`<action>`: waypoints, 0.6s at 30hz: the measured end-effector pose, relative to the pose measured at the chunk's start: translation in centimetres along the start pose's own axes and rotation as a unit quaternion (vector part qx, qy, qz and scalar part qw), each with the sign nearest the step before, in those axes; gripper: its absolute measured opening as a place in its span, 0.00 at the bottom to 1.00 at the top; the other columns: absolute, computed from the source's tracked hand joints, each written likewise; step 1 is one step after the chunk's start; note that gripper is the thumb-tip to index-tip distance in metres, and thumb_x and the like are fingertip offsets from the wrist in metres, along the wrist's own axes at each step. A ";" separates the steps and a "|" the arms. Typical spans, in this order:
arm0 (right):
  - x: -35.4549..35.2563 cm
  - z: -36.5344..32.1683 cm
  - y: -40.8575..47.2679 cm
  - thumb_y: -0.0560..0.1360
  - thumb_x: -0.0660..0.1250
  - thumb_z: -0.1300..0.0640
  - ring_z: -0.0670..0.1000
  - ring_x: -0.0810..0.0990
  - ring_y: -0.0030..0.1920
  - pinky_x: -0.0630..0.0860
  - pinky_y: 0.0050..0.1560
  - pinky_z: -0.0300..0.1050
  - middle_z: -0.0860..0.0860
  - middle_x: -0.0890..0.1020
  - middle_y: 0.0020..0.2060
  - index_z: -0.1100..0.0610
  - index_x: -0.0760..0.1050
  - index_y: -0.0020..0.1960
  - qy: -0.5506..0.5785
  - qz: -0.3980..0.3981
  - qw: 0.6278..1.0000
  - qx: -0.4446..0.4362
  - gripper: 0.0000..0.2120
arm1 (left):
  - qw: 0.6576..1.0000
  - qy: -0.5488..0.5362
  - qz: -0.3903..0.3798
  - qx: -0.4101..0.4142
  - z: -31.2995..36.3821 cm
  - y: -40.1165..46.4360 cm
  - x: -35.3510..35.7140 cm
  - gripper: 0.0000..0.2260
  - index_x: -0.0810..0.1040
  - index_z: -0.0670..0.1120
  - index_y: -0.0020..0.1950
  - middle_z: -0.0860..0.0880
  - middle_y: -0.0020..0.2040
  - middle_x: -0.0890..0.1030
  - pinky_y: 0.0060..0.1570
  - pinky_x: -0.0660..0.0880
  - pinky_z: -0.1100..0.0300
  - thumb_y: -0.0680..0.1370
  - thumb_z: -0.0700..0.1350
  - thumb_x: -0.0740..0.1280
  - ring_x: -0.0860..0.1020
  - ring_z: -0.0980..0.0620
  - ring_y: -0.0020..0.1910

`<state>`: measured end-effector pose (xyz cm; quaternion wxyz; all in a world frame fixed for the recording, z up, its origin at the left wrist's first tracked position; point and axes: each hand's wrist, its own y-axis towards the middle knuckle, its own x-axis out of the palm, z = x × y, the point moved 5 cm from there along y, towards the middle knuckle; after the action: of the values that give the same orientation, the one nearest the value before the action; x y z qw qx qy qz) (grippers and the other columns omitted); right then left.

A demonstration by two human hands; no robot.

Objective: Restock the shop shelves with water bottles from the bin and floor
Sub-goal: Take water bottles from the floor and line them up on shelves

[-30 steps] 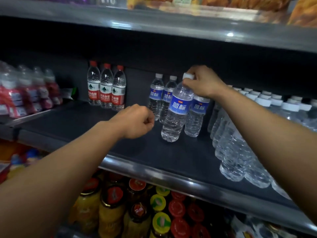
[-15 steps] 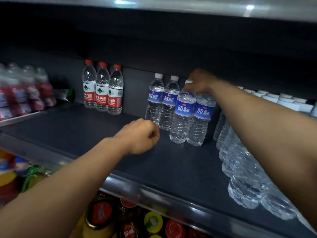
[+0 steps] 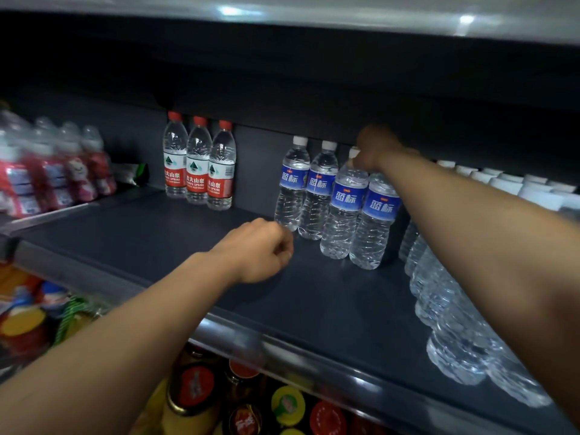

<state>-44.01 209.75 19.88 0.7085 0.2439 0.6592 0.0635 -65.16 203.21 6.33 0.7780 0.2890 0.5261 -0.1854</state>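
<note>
Several blue-labelled water bottles stand upright on the dark shelf (image 3: 175,246) near its back. My right hand (image 3: 373,149) reaches in from the right and grips the white cap of the third blue-labelled bottle (image 3: 343,208), which stands beside its neighbour (image 3: 375,221). My left hand (image 3: 260,249) hovers over the shelf's middle with its fingers curled and nothing in it. Two more blue-labelled bottles (image 3: 292,186) stand behind, to the left.
Three red-labelled bottles (image 3: 198,161) stand at the back left. Rows of clear white-capped bottles (image 3: 452,302) fill the shelf's right side. Red-wrapped bottle packs (image 3: 47,171) sit at far left. Jars with coloured lids (image 3: 288,403) fill the shelf below. Another shelf (image 3: 314,14) hangs overhead.
My right hand has pushed the bottle back from the shelf's middle and stood it upright beside the others. My left hand has stayed in place, still curled.
</note>
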 end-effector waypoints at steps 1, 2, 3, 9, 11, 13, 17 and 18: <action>-0.1 0.0 -0.3 0.73 0.72 0.56 0.61 0.76 0.60 0.70 0.48 0.45 0.61 0.76 0.61 0.64 0.72 0.63 0.004 0.004 1.000 -0.001 0.22 | 1.000 0.002 0.001 0.002 0.1 -0.2 -0.1 0.06 0.80 0.51 0.49 0.49 0.50 0.81 0.53 0.76 0.50 0.76 0.48 0.64 0.78 0.45 0.52; -0.2 0.1 -0.7 0.73 0.71 0.56 0.61 0.76 0.60 0.69 0.47 0.44 0.61 0.76 0.60 0.63 0.72 0.63 0.009 0.009 1.000 0.000 0.21 | 1.000 0.003 0.001 0.004 0.1 -0.4 -0.3 0.06 0.80 0.51 0.49 0.49 0.50 0.81 0.53 0.76 0.50 0.76 0.48 0.64 0.78 0.45 0.52; -0.4 0.1 -1.2 0.73 0.71 0.56 0.61 0.76 0.59 0.69 0.47 0.44 0.61 0.76 0.60 0.62 0.72 0.63 0.014 0.016 1.000 0.000 0.21 | 1.000 0.004 0.001 0.008 0.2 -0.6 -0.5 0.06 0.80 0.51 0.49 0.48 0.50 0.81 0.53 0.76 0.50 0.76 0.47 0.64 0.78 0.44 0.52; -1.1 -2.5 -6.6 0.75 0.66 0.57 0.62 0.78 0.53 0.73 0.45 0.47 0.60 0.78 0.54 0.60 0.74 0.58 0.047 0.068 0.996 -0.035 0.13 | 1.000 -0.008 0.010 0.021 0.2 -3.0 -1.5 0.05 0.80 0.51 0.48 0.49 0.48 0.81 0.52 0.76 0.49 0.77 0.47 0.64 0.78 0.45 0.50; -1.0 -4.2 -9.3 0.76 0.65 0.57 0.62 0.77 0.54 0.76 0.50 0.51 0.60 0.78 0.54 0.59 0.73 0.58 0.078 0.077 0.993 -0.051 0.13 | 1.000 -0.008 0.004 0.024 -0.1 -4.4 -1.5 0.05 0.80 0.51 0.48 0.50 0.46 0.80 0.51 0.77 0.49 0.77 0.47 0.64 0.78 0.45 0.49; -0.7 -6.4 -12.5 0.76 0.64 0.56 0.61 0.77 0.53 0.76 0.52 0.53 0.60 0.78 0.53 0.60 0.73 0.58 0.119 0.086 0.987 -0.069 0.13 | 0.999 -0.004 -0.006 0.034 -0.5 -5.9 -1.4 0.05 0.79 0.51 0.46 0.52 0.42 0.78 0.50 0.76 0.49 0.77 0.46 0.64 0.78 0.46 0.47; 1.4 -11.7 -20.2 0.75 0.65 0.56 0.59 0.78 0.46 0.76 0.49 0.52 0.55 0.79 0.39 0.57 0.75 0.55 0.227 0.080 0.966 -0.097 0.10 | 0.999 -0.015 -0.016 0.048 -2.1 -9.8 -1.4 0.04 0.79 0.52 0.47 0.53 0.42 0.79 0.50 0.76 0.48 0.76 0.47 0.64 0.78 0.47 0.47; 2.1 -12.6 -21.8 0.74 0.65 0.56 0.58 0.78 0.45 0.76 0.48 0.52 0.54 0.78 0.38 0.55 0.74 0.54 0.242 0.072 0.962 -0.105 0.09 | 0.998 -0.016 -0.012 0.053 -2.5 -10.7 -1.4 0.05 0.80 0.52 0.48 0.52 0.43 0.79 0.50 0.76 0.48 0.76 0.47 0.65 0.78 0.46 0.48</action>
<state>-60.96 194.89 8.45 0.5427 0.1925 0.7815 0.2399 -73.80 196.63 4.26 0.7676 0.3202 0.5066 -0.2271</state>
